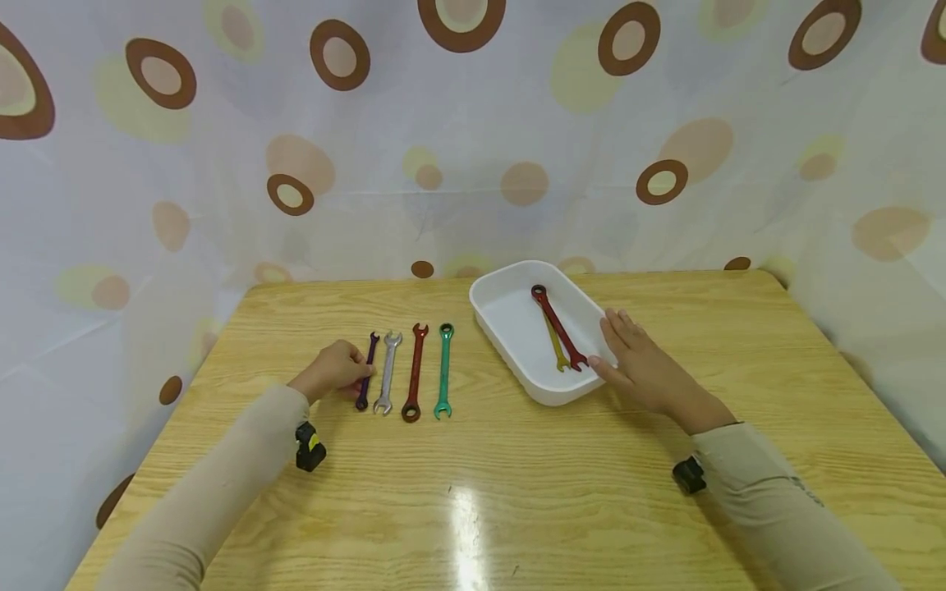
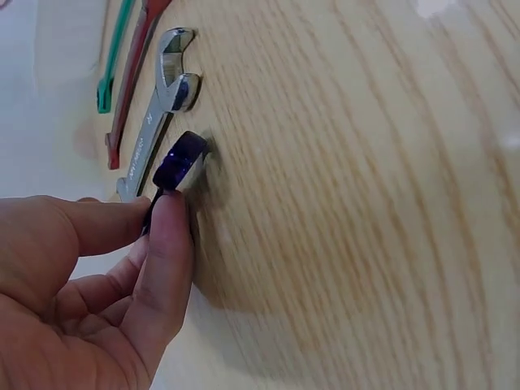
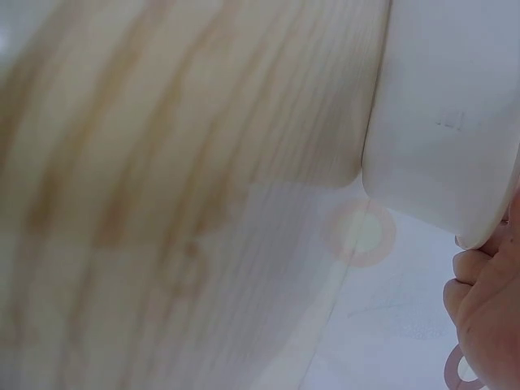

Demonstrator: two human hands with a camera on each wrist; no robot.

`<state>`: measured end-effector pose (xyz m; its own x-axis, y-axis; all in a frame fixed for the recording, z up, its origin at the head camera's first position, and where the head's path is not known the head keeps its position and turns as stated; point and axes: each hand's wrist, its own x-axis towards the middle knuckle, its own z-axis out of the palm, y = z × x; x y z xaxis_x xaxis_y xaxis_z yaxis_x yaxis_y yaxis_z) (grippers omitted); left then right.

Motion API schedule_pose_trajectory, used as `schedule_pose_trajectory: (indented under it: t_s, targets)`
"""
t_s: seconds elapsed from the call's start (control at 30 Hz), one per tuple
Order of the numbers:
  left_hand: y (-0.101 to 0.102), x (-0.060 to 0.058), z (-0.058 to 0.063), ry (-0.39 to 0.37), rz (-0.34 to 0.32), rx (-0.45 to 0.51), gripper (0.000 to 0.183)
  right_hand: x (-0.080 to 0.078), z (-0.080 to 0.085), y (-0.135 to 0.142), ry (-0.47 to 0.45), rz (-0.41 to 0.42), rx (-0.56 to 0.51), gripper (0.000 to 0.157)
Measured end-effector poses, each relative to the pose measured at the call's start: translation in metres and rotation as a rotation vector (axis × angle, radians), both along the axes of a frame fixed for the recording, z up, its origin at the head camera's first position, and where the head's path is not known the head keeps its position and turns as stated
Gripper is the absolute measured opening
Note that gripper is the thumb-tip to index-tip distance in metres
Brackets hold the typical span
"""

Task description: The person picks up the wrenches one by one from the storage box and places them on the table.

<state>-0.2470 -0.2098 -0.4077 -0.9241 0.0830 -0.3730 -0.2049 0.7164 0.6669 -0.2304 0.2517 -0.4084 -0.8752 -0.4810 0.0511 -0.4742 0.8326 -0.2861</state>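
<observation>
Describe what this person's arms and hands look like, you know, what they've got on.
The left sleeve and right sleeve are long and pale beige; the right one bears a small dark marking, too small to read. A small black device sits at the left wrist, with a yellow patch, and another black device at the right. The left hand and right hand wear no gloves.

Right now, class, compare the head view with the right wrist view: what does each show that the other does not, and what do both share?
Only the head view: the left hand pinching a purple wrench; beside it a silver wrench, a red wrench and a green wrench; and, inside the white tray, a yellow wrench and a second red wrench.

Only the right wrist view: a faint mark on the tray's outer wall.

Both: the tray, the right hand at its rim, the wooden table and the patterned cloth.
</observation>
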Motion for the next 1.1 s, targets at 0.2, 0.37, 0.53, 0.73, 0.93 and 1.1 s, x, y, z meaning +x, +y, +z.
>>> schedule_pose_trajectory:
  t_s: [0.2, 0.37, 0.53, 0.73, 0.93, 1.1]
  targets:
    - [0.002, 0.001, -0.001, 0.045, -0.012, -0.103, 0.019, 0.0, 0.0, -0.001, -0.001, -0.004, 0.001, 0.074]
    - [0.002, 0.002, -0.001, 0.073, -0.033, -0.157, 0.02, 0.0, 0.0, -0.001, 0.01, -0.002, 0.007, 0.074]
    - [0.003, 0.003, 0.002, 0.08, -0.044, -0.183, 0.021, 0.0, 0.002, -0.003, 0.01, 0.001, 0.008, 0.074]
    - [0.003, 0.005, 0.005, 0.091, -0.05, -0.211, 0.022, -0.001, 0.002, -0.004, 0.002, 0.006, 0.007, 0.074]
    - [0.006, 0.005, 0.005, 0.1, -0.047, -0.259, 0.021, -0.002, 0.001, -0.003, -0.005, 0.003, 0.015, 0.075]
    - [0.011, 0.003, 0.004, 0.138, -0.045, -0.282, 0.022, -0.003, 0.003, 0.0, -0.004, -0.011, 0.02, 0.076]
